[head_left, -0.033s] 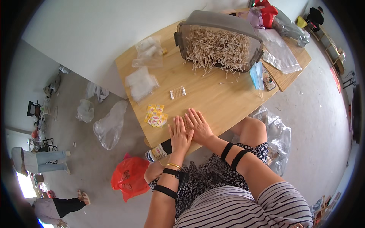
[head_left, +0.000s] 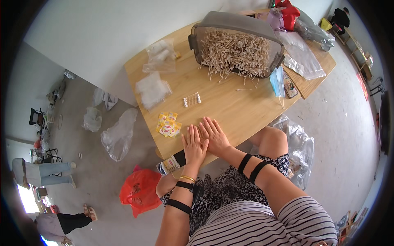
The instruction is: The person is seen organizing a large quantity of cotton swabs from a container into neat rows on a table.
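Note:
My left hand (head_left: 194, 146) lies flat near the front edge of the wooden table (head_left: 221, 98), fingers stretched out. Beside it my right hand (head_left: 216, 137) rests palm down, its fingers also straight; the thumbs meet. Between and partly under the hands shows a brown ribbed patch (head_left: 200, 132), mostly hidden, too covered to name. To the left of my fingers sits a small pile of yellow and white packets (head_left: 168, 124). Farther back lies a neat row of cotton swabs (head_left: 192, 99). A grey tub (head_left: 234, 19), tipped on its side, spills a heap of cotton swabs (head_left: 234, 53) onto the table.
Clear plastic bags (head_left: 152, 89) lie at the table's left. At the right are a blue face mask (head_left: 277, 82), a phone (head_left: 290, 88) and a clear bag (head_left: 301, 53). A red bag (head_left: 140, 192) stands on the floor. Two people are at the far left.

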The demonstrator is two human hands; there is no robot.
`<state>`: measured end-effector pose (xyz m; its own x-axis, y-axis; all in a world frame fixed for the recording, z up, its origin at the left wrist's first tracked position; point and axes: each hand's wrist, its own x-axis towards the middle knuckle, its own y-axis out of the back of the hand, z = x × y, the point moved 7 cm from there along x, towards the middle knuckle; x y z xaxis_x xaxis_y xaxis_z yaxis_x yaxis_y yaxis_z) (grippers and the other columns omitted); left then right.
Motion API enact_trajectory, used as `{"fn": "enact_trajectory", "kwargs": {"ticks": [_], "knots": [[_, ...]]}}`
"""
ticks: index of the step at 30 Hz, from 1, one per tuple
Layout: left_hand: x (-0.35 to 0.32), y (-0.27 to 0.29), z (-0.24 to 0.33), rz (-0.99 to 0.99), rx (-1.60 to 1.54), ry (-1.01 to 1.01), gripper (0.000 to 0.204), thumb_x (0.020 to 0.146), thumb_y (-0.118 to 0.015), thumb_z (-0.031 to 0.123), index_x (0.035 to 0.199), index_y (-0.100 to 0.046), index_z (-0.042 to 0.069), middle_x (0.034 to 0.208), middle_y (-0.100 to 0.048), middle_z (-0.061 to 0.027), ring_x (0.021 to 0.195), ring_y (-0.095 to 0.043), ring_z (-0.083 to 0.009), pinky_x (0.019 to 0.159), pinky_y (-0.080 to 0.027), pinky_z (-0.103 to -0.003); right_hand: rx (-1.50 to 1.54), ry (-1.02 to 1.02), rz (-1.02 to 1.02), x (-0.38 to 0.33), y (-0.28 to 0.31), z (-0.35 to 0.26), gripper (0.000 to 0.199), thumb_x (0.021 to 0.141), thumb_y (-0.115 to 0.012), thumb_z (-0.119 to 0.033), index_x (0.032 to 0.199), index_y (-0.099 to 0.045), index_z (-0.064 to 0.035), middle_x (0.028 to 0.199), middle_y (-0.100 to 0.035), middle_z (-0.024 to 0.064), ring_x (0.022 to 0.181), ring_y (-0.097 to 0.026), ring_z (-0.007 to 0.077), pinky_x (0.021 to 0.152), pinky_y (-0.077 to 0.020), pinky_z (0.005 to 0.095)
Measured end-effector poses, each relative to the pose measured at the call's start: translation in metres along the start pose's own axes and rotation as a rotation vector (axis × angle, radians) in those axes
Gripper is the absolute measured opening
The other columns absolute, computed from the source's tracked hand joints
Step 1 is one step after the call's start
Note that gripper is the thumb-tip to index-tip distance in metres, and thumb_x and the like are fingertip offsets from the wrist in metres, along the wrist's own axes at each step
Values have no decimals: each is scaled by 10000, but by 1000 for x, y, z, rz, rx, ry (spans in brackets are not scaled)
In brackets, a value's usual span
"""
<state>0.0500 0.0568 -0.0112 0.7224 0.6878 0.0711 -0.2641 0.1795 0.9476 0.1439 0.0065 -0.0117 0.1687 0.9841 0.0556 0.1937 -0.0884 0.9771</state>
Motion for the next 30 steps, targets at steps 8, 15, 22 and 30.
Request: {"fn": "enact_trajectory", "kwargs": {"ticks": [8,15,22,30], "knots": [[13,4,3,-83,-28,-10,794,1035,-335,579,1574,-274,-1,1655,-240,-169,1554,-164,-298,1249,-61,-563,6,-28,46,-1,-2,3,814,965,-467,-497,1571,-269,10,1657,-196,219,1560,-121,338,1272,-82,478],[59,27,-10,-13,143,-4,784,1043,-332,570,1576,-271,-1,1662,-231,-154,1561,-134,-294,1245,-42,-570,47,-23,15,-1,9,-3,863,945,-495,-561,1574,-281,-9,1661,-199,199,1562,-117,328,1272,-86,472],[54,39,11,9,-114,-177,524,1035,-453,401,1399,-522,29,1345,-580,-161,1245,-511,-342,1143,-307,-515,47,-28,1,-4,10,2,891,952,-492,-590,1588,-242,-19,1667,-183,191,1564,-99,326,1273,-67,467],[4,17,4,-37,-122,-153,679,1054,-401,426,1575,-243,20,1578,-379,-186,1499,-303,-346,1231,-130,-590,-103,-20,47,0,3,-4,909,935,-524,-584,1584,-240,-15,1662,-179,208,1558,-123,340,1272,-93,482]]}}
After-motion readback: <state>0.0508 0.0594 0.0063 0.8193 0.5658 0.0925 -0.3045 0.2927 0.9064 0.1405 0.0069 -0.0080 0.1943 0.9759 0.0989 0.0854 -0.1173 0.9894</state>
